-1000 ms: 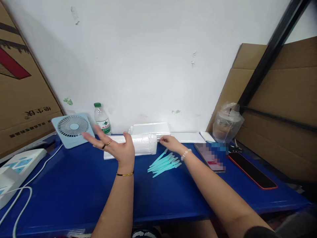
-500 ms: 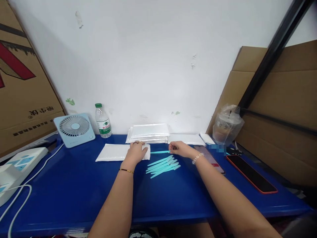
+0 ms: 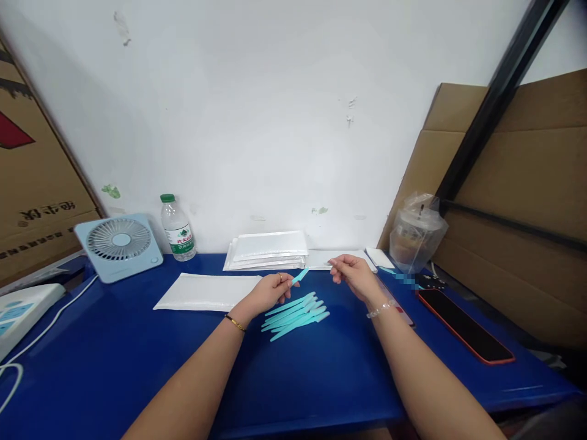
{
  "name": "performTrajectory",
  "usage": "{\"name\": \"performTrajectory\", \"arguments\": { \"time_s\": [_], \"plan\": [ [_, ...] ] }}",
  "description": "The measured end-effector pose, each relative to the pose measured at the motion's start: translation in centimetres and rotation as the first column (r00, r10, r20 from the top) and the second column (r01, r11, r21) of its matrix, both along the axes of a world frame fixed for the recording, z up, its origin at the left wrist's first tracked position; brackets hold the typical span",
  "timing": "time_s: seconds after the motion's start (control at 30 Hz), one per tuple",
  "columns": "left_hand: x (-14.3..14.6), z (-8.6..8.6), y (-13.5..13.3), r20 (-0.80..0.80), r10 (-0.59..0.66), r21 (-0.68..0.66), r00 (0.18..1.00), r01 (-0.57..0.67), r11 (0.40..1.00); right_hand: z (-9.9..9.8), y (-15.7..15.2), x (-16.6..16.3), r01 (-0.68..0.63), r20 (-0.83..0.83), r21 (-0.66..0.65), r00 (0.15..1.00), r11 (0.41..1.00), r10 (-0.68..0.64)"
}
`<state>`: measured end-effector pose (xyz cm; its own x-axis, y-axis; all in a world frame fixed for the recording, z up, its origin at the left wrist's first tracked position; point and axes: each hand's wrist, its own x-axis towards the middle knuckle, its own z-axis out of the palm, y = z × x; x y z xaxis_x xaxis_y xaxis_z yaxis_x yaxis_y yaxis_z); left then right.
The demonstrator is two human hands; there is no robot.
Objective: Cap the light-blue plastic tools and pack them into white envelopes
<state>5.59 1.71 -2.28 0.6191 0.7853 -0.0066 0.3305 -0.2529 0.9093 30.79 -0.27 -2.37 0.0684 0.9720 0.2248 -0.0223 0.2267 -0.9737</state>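
Observation:
A teal eyebrow razor [image 3: 300, 277] is pinched in my left hand [image 3: 271, 290], its head pointing up and to the right. Below that hand, several more teal eyebrow razors [image 3: 296, 316] lie in a loose fanned pile on the blue table [image 3: 330, 379]. My right hand [image 3: 354, 275] hovers to the right of the held razor, thumb and fingertips pressed together; whatever may be between them is too small to make out. A white padded envelope [image 3: 197, 292] lies flat at the left, partly behind my left hand and wrist.
Against the wall rests a stack of white envelopes [image 3: 268, 247], with another white envelope [image 3: 318, 259] beside it. A blue fan [image 3: 121, 244] and water bottle [image 3: 178, 229] stand left. On the right are a phone [image 3: 465, 325], a bagged drink cup [image 3: 415, 235] and cardboard [image 3: 541, 159].
My left hand has come off the padded envelope and now holds the razor, which my right hand held before. The right hand has moved away to the right. The view has shifted slightly.

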Motion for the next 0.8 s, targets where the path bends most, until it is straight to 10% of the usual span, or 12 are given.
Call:
{"name": "performTrajectory", "arguments": {
  "time_s": [0.8],
  "plan": [
    [0.8, 0.5, -1.0, -0.185, 0.04, 0.227, 0.982, 0.003, 0.974, 0.1, -0.8, -3.2, -0.198, 0.179, -0.057, 0.962, 0.979, 0.205]
  ]
}}
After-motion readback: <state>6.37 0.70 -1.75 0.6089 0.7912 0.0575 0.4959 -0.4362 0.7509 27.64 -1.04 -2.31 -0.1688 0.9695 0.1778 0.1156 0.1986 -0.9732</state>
